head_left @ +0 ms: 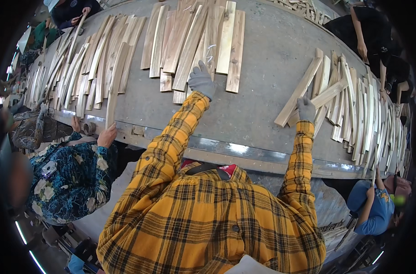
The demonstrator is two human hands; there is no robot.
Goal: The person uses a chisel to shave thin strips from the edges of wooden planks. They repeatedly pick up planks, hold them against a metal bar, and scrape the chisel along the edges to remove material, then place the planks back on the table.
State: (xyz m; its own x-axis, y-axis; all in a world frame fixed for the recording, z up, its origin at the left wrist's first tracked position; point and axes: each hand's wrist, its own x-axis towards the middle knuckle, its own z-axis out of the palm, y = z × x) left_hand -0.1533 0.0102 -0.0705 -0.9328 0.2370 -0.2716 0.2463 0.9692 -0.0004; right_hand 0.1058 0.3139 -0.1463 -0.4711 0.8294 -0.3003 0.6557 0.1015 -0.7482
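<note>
My left hand (201, 82), in a grey glove, lies over the near ends of a group of wooden slats (192, 50). Its fingers are stretched out on top and touch the wood. Beside the fingertips, one slat (210, 52) bears white marks. Farther right, my right hand (305, 109), gloved in grey too, is closed round the near end of a wooden slat (330, 93). That slat slants away to the right across several others. Just left of this hand, another slat (299, 93) lies at an angle on the table.
The grey table (258, 77) has a metal front edge (237, 148). More slats (98, 59) lie to the left, and a long row (365, 114) runs to the right. On my left, a co-worker in a floral shirt (71, 178) holds an upright slat (117, 82). Other people stand around the table.
</note>
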